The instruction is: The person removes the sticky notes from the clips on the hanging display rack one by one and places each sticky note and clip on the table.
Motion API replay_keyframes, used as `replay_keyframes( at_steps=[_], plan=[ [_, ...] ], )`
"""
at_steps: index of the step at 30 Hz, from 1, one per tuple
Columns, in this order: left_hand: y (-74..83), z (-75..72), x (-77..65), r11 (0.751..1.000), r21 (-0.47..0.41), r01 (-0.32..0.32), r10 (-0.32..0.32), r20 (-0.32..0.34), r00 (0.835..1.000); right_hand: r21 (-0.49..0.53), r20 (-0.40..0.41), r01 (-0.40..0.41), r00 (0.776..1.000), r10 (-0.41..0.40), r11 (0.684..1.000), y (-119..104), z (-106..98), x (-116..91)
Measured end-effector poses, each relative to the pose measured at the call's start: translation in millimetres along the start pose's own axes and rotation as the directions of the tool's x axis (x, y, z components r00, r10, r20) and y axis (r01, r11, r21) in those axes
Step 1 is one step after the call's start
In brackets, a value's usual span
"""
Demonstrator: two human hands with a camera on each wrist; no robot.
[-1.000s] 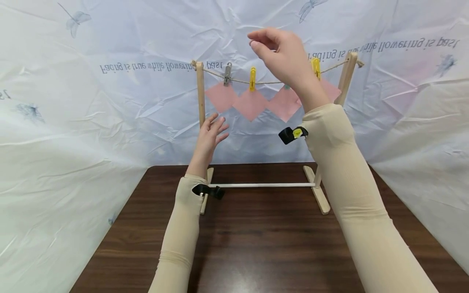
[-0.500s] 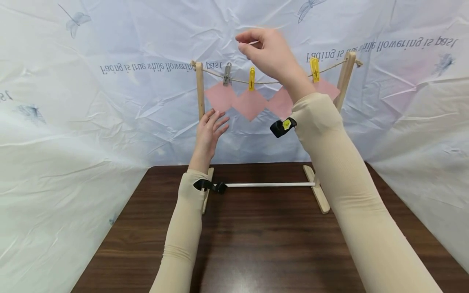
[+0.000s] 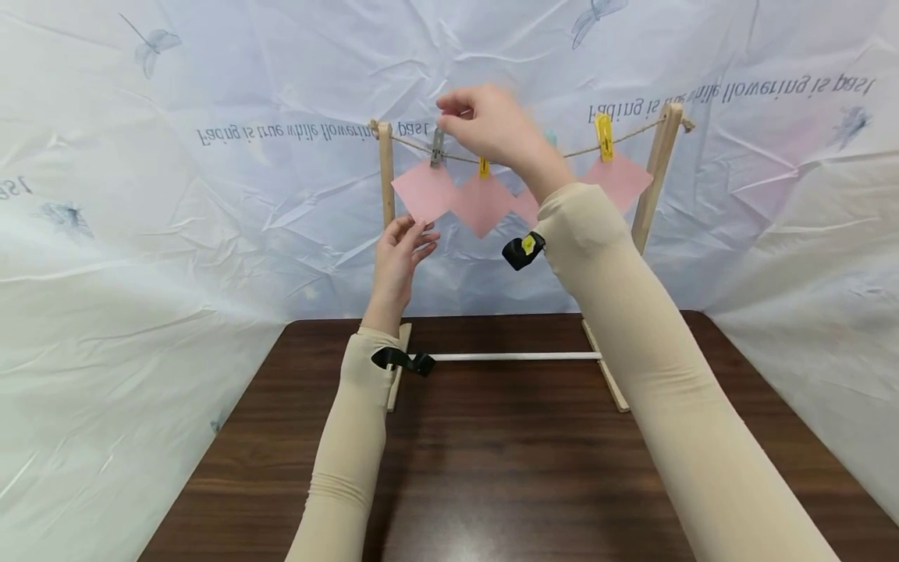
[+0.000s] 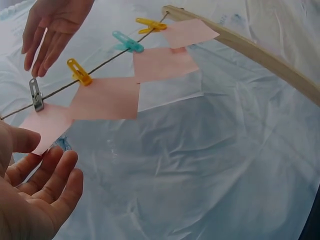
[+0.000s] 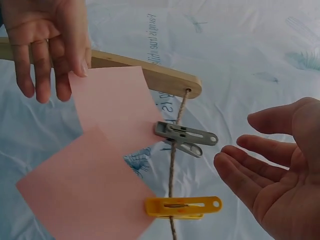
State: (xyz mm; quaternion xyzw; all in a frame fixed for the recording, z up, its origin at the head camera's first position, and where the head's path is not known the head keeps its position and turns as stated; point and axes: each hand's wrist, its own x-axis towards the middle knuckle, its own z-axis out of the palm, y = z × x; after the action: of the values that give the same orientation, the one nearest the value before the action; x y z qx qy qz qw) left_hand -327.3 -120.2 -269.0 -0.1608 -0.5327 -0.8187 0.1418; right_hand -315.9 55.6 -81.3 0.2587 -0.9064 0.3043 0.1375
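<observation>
Leftmost on a twine line (image 3: 635, 133) hangs a pink paper square (image 3: 423, 191) by one corner, held up by a grey clothespin (image 5: 185, 134). My left hand (image 3: 397, 265) pinches the bottom corner of that square between thumb and index finger. Just right of the grey clothespin's top, my right hand (image 3: 495, 131) is raised with fingers spread slightly apart. In the right wrist view a gap shows between its fingertips and the clothespin. A second pink paper square (image 4: 106, 100) with a yellow clothespin (image 5: 182, 207) hangs beside the first.
Further right hang a paper square (image 4: 165, 65) with a teal clothespin (image 4: 128, 43) and another paper square (image 3: 625, 181) with a yellow clothespin (image 3: 605, 139). Wooden posts (image 3: 655, 183) and a white bar (image 3: 520, 357) form the rack on a dark table (image 3: 492, 453). Printed cloth (image 3: 281, 218) surrounds it.
My right hand has moved left and then down toward the grey clothespin. My left hand has risen slightly and taken hold of the leftmost paper square's bottom corner.
</observation>
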Motion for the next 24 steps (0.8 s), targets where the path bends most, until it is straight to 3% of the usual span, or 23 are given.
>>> replay_keyframes(
  at_steps=[12, 20, 24],
  plan=[
    [4.1, -4.1, 0.5, 0.998, 0.06, -0.02, 0.021, -0.022, 1.0, -0.019, 0.042, -0.073, 0.996, 0.073, 0.997, 1.6, 16.4, 12.7],
    [3.2, -4.1, -0.8, 0.996, 0.079, -0.032, 0.037, -0.053, 0.998, -0.036, 0.023, -0.042, 0.999, 0.043, 0.998, 7.1, 29.0, 21.0],
    [1.8, -4.6, -0.8, 0.995, 0.091, -0.04, 0.046, -0.064, 0.997, 0.028, 0.014, -0.03, 0.999, 0.029, 0.999, 10.9, 32.5, 21.1]
  ],
)
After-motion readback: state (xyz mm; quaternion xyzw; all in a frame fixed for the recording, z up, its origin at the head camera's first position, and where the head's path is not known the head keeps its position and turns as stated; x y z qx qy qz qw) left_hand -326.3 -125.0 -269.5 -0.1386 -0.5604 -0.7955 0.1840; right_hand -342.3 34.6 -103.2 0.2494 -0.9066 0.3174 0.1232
